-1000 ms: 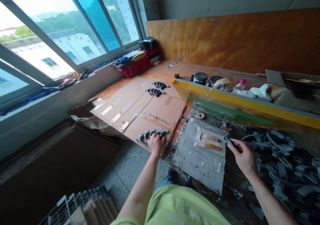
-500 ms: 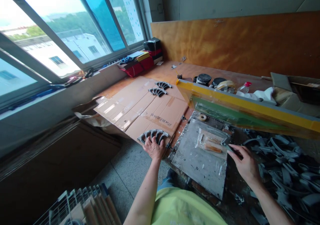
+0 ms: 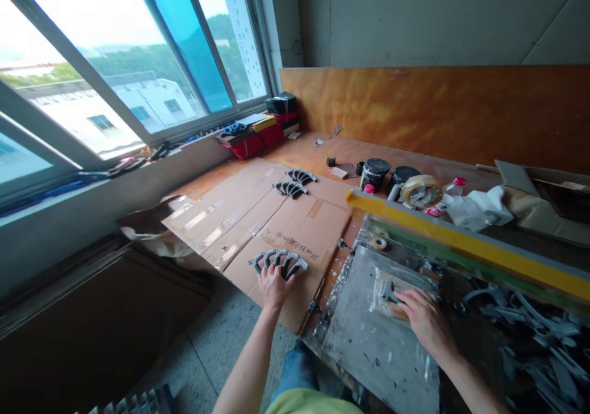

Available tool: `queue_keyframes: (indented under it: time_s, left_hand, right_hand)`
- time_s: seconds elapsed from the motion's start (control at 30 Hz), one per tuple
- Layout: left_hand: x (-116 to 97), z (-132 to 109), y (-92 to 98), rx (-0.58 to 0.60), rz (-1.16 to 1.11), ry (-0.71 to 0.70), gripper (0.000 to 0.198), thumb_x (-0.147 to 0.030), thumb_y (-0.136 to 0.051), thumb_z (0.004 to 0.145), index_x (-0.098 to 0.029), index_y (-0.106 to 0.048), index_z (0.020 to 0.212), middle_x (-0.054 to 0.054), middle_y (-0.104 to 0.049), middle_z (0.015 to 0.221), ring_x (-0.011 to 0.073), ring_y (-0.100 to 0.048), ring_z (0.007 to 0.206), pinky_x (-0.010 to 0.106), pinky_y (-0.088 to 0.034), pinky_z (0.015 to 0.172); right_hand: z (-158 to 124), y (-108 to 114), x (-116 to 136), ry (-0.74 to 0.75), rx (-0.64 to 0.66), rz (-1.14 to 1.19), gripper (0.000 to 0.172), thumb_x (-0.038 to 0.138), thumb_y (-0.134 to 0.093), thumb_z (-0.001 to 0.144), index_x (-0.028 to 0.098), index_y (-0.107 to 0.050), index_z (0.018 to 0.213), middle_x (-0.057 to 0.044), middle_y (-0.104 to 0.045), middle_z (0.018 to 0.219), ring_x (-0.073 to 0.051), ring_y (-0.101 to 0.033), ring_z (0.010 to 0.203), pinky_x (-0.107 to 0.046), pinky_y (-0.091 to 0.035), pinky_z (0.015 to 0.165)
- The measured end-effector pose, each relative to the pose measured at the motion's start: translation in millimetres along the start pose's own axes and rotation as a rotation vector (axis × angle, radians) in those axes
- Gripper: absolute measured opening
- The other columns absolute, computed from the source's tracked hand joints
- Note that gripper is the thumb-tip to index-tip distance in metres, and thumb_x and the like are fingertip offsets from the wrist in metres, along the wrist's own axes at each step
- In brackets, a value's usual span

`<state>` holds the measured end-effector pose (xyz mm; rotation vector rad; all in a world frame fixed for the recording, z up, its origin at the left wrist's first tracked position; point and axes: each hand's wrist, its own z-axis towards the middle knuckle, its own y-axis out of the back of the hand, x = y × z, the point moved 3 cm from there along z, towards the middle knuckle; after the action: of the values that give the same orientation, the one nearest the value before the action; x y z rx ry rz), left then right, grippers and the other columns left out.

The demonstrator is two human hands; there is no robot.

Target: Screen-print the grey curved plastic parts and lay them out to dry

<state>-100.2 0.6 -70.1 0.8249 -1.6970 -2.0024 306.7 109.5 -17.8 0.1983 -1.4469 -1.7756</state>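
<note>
My left hand (image 3: 273,285) rests with fingers spread on a fan of several grey curved metal handles (image 3: 278,260) lying on flattened cardboard (image 3: 258,214). My right hand (image 3: 426,319) lies on the grey plastic-covered plate (image 3: 369,328), pressing a small grey handle part (image 3: 386,291) onto the wooden jig strips there. Its fingers curl over the part. A yellow-edged screen frame (image 3: 461,242) stands tilted up just behind the plate.
A pile of several grey handles (image 3: 530,334) fills the right side. Two more handle groups (image 3: 292,182) lie farther on the cardboard. Black ink cans (image 3: 374,173), a tape roll (image 3: 420,190), a bottle and rags stand behind the frame. Windows run along the left.
My right hand has moved left from the plate's edge onto the jig with the grey part. My left hand pushed the fan of handles slightly forward. The view tilted up.
</note>
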Motion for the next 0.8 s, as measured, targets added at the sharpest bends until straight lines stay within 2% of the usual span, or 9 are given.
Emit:
queue_keyframes:
  time_s: [0.07, 0.17, 0.27, 0.37, 0.43, 0.5, 0.6, 0.7, 0.8]
  left_hand:
    - [5.6, 47.7, 1.6, 0.014, -0.018, -0.046, 0.05, -0.057, -0.064, 0.077, -0.023, -0.069, 0.112, 0.011, -0.061, 0.131, 0.0351, -0.045, 0.125, 0.047, -0.032, 0.106]
    - [9.4, 131.4, 2.5, 0.057, -0.048, -0.107, 0.048, -0.058, -0.064, 0.077, -0.023, -0.069, 0.11, 0.011, -0.063, 0.127, 0.0343, -0.046, 0.124, 0.046, -0.033, 0.105]
    - [9.0, 209.2, -3.2, 0.085, -0.07, -0.142, 0.049, -0.058, -0.064, 0.076, -0.023, -0.069, 0.109, 0.011, -0.064, 0.125, 0.0336, -0.047, 0.121, 0.045, -0.033, 0.103]
    - [5.3, 266.5, -14.0, 0.117, -0.091, -0.166, 0.052, -0.059, -0.064, 0.076, -0.021, -0.068, 0.111, 0.013, -0.063, 0.124, 0.0338, -0.047, 0.121, 0.045, -0.032, 0.103]
    - [2.8, 290.5, -20.9, 0.138, -0.101, -0.171, 0.052, -0.058, -0.063, 0.076, -0.019, -0.067, 0.111, 0.014, -0.063, 0.125, 0.0346, -0.048, 0.121, 0.046, -0.033, 0.104]
    - [1.5, 302.6, -26.3, 0.157, -0.108, -0.168, 0.051, -0.056, -0.063, 0.076, -0.019, -0.066, 0.112, 0.015, -0.062, 0.128, 0.0357, -0.047, 0.123, 0.047, -0.034, 0.104]
    - [2.0, 300.1, -32.1, 0.167, -0.115, -0.169, 0.058, -0.052, -0.062, 0.079, -0.017, -0.059, 0.125, 0.017, -0.05, 0.143, 0.0384, -0.037, 0.134, 0.05, -0.035, 0.105]
    - [0.2, 278.7, -34.0, 0.099, -0.184, -0.156, 0.07, -0.052, -0.058, 0.082, -0.014, -0.045, 0.14, 0.02, -0.034, 0.155, 0.0389, -0.024, 0.144, 0.054, -0.031, 0.109]
    - [-17.9, 243.5, -25.9, 0.022, -0.358, -0.192, 0.062, -0.046, -0.06, 0.082, -0.012, -0.051, 0.133, 0.022, -0.041, 0.15, 0.0345, -0.03, 0.143, 0.048, -0.029, 0.114]
  right_hand:
    - [-3.3, -3.4, -4.7, -0.022, -0.029, -0.024, 0.036, 0.036, -0.04, 0.097, 0.023, -0.073, 0.104, -0.009, -0.069, 0.096, -0.025, -0.066, 0.093, -0.039, -0.057, 0.081]
    - [-10.5, -7.2, -10.3, -0.055, -0.08, -0.066, 0.04, 0.046, -0.04, 0.096, 0.026, -0.075, 0.1, -0.008, -0.071, 0.094, -0.023, -0.068, 0.087, -0.036, -0.058, 0.076]
    - [-17.5, -8.3, -12.9, -0.1, -0.136, -0.093, 0.041, 0.051, -0.041, 0.094, 0.029, -0.076, 0.093, -0.006, -0.073, 0.09, -0.024, -0.069, 0.081, -0.037, -0.059, 0.071]
    - [-21.4, -7.6, -13.1, -0.183, -0.144, -0.095, 0.038, 0.052, -0.045, 0.089, 0.033, -0.077, 0.088, -0.006, -0.073, 0.085, -0.026, -0.069, 0.077, -0.041, -0.059, 0.068]
    - [-21.7, -6.7, -11.6, -0.231, -0.119, -0.1, 0.033, 0.051, -0.048, 0.085, 0.035, -0.077, 0.086, -0.005, -0.073, 0.083, -0.028, -0.069, 0.077, -0.043, -0.059, 0.067]
    - [-20.4, -4.7, -8.4, -0.26, -0.117, -0.113, 0.03, 0.049, -0.049, 0.082, 0.038, -0.077, 0.085, -0.004, -0.073, 0.082, -0.029, -0.068, 0.076, -0.045, -0.059, 0.067]
    - [-16.3, -0.1, 0.2, -0.3, -0.141, -0.138, 0.028, 0.044, -0.048, 0.082, 0.044, -0.076, 0.087, -0.004, -0.073, 0.083, -0.031, -0.069, 0.078, -0.046, -0.059, 0.064]
    - [-10.5, 3.1, 14.9, -0.352, -0.105, -0.176, 0.029, 0.04, -0.049, 0.084, 0.044, -0.075, 0.097, -0.003, -0.074, 0.095, -0.03, -0.07, 0.088, -0.045, -0.06, 0.072]
    - [-3.9, 0.1, 32.4, -0.342, 0.037, -0.189, 0.035, 0.037, -0.05, 0.088, 0.037, -0.068, 0.119, -0.004, -0.071, 0.116, -0.027, -0.068, 0.103, -0.043, -0.057, 0.088]
